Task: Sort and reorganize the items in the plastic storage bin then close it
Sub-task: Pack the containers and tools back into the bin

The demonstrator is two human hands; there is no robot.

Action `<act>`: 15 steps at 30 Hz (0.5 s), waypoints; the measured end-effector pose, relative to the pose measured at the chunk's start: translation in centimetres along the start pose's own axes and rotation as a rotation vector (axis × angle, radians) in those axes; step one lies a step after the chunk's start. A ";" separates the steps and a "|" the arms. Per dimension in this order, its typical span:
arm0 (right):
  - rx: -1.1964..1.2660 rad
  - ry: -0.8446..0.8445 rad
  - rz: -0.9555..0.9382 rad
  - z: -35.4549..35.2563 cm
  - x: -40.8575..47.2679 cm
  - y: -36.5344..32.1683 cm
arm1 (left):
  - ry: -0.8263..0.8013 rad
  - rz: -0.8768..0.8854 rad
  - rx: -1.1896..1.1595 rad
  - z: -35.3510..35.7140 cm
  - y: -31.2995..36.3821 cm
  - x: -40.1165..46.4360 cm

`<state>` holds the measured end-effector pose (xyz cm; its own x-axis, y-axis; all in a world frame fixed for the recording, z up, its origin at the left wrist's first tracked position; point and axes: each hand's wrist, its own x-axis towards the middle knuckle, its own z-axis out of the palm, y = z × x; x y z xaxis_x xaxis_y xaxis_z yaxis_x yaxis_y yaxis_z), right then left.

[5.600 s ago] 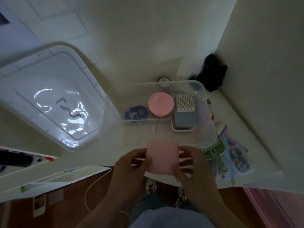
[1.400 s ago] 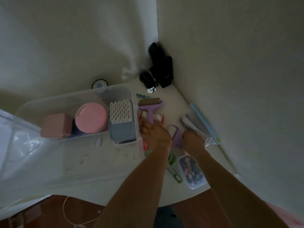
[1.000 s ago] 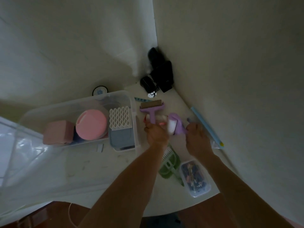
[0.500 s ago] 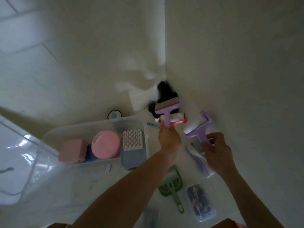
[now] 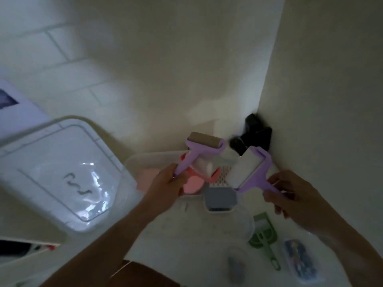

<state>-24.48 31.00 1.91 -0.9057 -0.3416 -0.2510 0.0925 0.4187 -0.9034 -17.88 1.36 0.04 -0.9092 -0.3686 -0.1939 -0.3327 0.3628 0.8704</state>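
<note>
My left hand (image 5: 165,188) grips the handles of a purple lint roller with a bare brown core (image 5: 204,145) and a pink roller with a white roll (image 5: 204,170), both raised above the clear plastic bin (image 5: 132,162). My right hand (image 5: 294,195) holds a second purple roller with a white roll (image 5: 246,169) over the bin's right end. Inside the bin lie a pink box (image 5: 146,177), a round pink lid (image 5: 192,186) and a grey and white grater (image 5: 220,196), partly hidden by the rollers.
The bin's clear lid (image 5: 58,175) leans at the left. On the white table to the right lie a green comb-like scoop (image 5: 264,237) and a small clear case of coloured bits (image 5: 299,259). Black objects (image 5: 253,135) sit in the wall corner.
Both hands picked the rollers up from the table right of the bin and carried them left, over the bin. The view has swung left, showing the lid again.
</note>
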 end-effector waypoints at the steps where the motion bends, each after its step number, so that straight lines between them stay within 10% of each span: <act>1: -0.006 -0.023 0.006 0.8 -0.2 -0.3 | -0.070 0.010 0.057 -2.5 -1.3 -0.5; 15: -0.360 -0.286 0.190 17.0 2.6 1.2 | -0.751 -0.137 0.570 -11.5 -15.5 3.3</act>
<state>-19.73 16.30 -5.72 -0.7320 -0.4272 -0.5308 0.0508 0.7426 -0.6678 -12.80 -15.28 -8.93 -0.7107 0.1356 -0.6903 -0.3398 0.7930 0.5057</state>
